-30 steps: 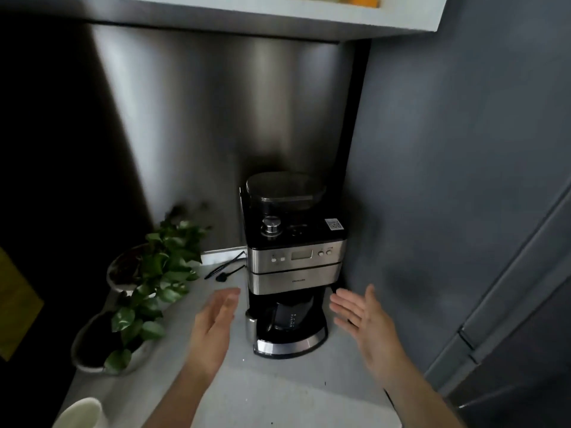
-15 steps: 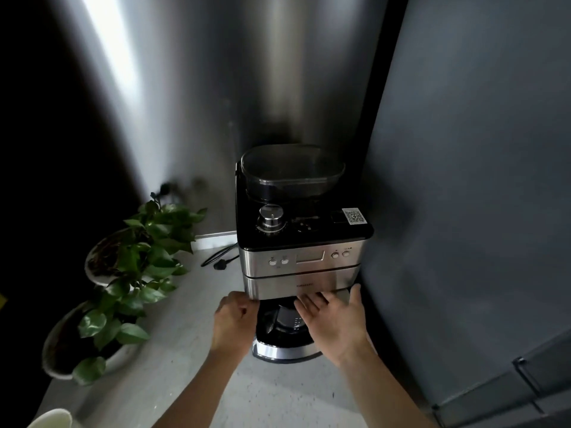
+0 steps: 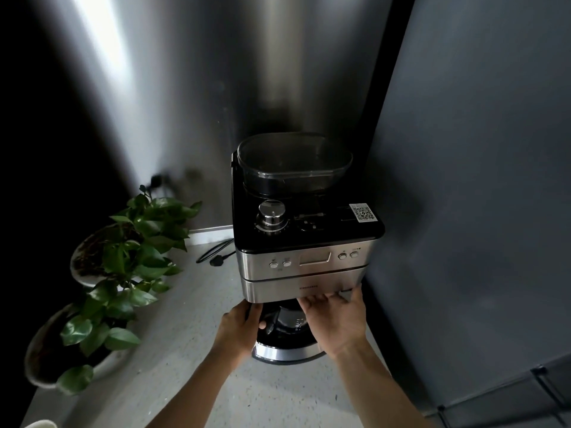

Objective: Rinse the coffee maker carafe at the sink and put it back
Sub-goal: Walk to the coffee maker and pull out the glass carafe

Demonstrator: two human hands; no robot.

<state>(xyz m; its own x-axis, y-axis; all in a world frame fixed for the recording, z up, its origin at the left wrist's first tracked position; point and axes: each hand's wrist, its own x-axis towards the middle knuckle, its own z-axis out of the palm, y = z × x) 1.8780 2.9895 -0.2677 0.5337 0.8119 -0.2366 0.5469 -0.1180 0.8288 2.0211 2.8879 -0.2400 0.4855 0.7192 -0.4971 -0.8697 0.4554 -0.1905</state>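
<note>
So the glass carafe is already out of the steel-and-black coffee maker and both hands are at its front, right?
Not quite: the head view shows the glass carafe sitting inside the steel-and-black coffee maker, on its base. Both hands are at its front, the left hand by the carafe's handle side, the right hand under the steel panel.

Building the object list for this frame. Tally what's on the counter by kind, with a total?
Coffee maker: 1
Carafe, in the maker: 1
Potted plants: 2, far and near
Loose power plug with its cord: 1
White cup, only its rim visible at the bottom left edge: 1
Total: 6
</note>
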